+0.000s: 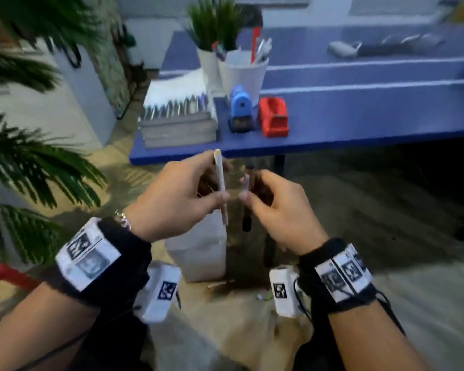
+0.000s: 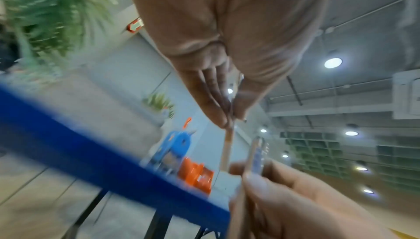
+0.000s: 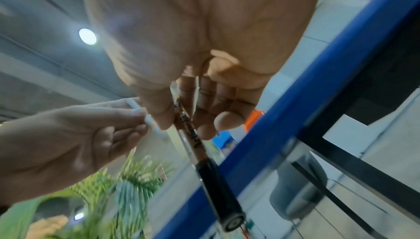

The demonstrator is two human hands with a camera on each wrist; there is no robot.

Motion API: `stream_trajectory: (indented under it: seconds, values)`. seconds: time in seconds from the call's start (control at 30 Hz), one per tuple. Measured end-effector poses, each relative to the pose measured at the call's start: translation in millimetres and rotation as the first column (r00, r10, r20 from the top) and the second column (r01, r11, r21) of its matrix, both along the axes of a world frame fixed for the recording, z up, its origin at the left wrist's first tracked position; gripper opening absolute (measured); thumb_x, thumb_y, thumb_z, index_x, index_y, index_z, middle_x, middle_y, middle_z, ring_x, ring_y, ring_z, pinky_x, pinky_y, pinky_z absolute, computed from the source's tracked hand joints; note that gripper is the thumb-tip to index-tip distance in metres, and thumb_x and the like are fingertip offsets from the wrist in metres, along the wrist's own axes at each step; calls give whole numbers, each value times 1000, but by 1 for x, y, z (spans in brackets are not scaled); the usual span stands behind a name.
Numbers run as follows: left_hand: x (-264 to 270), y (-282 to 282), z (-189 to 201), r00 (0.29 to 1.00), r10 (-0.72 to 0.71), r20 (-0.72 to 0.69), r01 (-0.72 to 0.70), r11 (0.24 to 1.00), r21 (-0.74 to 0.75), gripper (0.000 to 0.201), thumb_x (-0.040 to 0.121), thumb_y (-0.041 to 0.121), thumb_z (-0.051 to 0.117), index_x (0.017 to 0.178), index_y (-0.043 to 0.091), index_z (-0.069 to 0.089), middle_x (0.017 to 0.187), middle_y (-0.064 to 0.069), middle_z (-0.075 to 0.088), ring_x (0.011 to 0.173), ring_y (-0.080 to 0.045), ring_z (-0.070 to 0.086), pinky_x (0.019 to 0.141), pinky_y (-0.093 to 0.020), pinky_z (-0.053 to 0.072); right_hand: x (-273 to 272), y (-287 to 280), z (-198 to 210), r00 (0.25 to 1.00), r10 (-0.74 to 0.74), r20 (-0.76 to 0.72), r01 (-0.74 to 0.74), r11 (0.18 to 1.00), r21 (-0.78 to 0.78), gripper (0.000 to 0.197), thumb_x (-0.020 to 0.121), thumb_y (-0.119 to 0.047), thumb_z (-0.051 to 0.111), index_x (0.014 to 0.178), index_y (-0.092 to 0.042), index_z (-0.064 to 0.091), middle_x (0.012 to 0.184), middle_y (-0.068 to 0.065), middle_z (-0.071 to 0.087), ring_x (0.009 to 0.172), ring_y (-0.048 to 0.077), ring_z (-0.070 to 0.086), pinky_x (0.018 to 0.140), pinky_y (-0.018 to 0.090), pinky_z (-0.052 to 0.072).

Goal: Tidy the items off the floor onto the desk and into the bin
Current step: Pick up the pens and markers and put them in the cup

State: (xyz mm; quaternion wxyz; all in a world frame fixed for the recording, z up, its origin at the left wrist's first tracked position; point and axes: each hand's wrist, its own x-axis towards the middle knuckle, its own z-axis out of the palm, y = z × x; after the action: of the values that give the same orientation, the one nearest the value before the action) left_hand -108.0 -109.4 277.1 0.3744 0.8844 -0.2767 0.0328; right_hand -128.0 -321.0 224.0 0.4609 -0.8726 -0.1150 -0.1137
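Note:
In front of the blue desk [image 1: 359, 111] my left hand [image 1: 212, 188] pinches a thin white pen [image 1: 221, 180] and holds it upright. Close beside it my right hand [image 1: 252, 194] grips a marker [image 1: 246, 210] whose black cap points down. The two hands nearly touch at the fingertips. A white bin [image 1: 198, 253] stands on the floor just below them. In the right wrist view the marker [image 3: 204, 156] shows an orange-brown barrel and a black cap, pinched between thumb and fingers, with the white pen [image 3: 156, 129] in the left hand [image 3: 138, 122] beside it.
The desk carries a stack of books [image 1: 177, 121], a blue sharpener [image 1: 241, 108], a red box [image 1: 275, 116] and a white cup of pens [image 1: 243, 73]. A stick [image 1: 220, 283] and small scraps [image 1: 263, 296] lie on the floor by the bin. Palm leaves [image 1: 24, 162] crowd the left.

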Motion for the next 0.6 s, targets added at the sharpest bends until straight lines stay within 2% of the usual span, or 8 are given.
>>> stream_trajectory:
  seconds: [0.07,0.1,0.13,0.2,0.27,0.37,0.5,0.6]
  values:
    - [-2,-12,49,988,58,145,-42,993,-108,80,86,16,78,149,39,35,76,6,73,70,-7,72,71,-35,60,-11,-7,29,996,-5,84,-2,997,82,15,97,-28,71,112,-29,69,98,-13,73,93,1,70,80,21,57]
    - [4,-17,71,969,109,224,-77,986,-147,93,86,15,79,154,45,24,75,5,73,70,-8,73,72,-33,60,-16,-10,40,993,-20,117,6,993,120,15,96,-28,72,111,-30,69,96,-13,74,91,1,70,78,18,55]
    - [16,-22,92,940,156,304,-110,980,-164,97,86,15,78,156,47,19,74,5,73,70,-9,73,74,-34,60,-21,-13,49,990,-34,140,11,986,165,16,96,-27,73,110,-31,69,95,-13,74,90,2,71,77,17,55]
    - [51,-33,130,886,208,414,-163,976,-142,87,86,18,73,154,45,26,74,4,73,73,-13,73,79,-36,60,-28,-17,62,988,-37,148,3,974,226,17,95,-28,73,111,-34,69,96,-14,75,91,3,73,78,20,58]
    - [96,-45,157,840,254,480,-245,966,-84,71,85,21,68,147,38,37,77,1,74,80,-22,73,83,-40,59,-34,-21,68,987,-35,155,-5,968,249,18,95,-28,73,111,-35,69,96,-13,75,92,6,73,79,24,60]
    - [160,-64,177,778,328,536,-409,912,36,59,86,16,62,142,25,46,93,-9,75,98,-33,69,89,-39,55,-40,-24,69,989,-37,147,-1,967,254,13,94,-28,74,105,-34,70,93,-9,74,88,12,73,76,29,60]
    - [212,-88,169,771,350,532,-495,855,156,55,86,8,54,140,20,50,110,-19,71,109,-41,64,91,-45,53,-43,-32,60,993,-48,107,18,964,265,12,92,-29,76,102,-33,71,92,-9,74,87,14,73,75,33,61]
    - [237,-98,144,782,315,538,-509,821,259,40,86,8,57,124,16,58,103,-18,71,102,-42,65,83,-43,52,-47,-40,48,998,-36,48,23,969,248,15,91,-33,77,105,-35,71,98,-11,74,93,10,73,79,33,61]
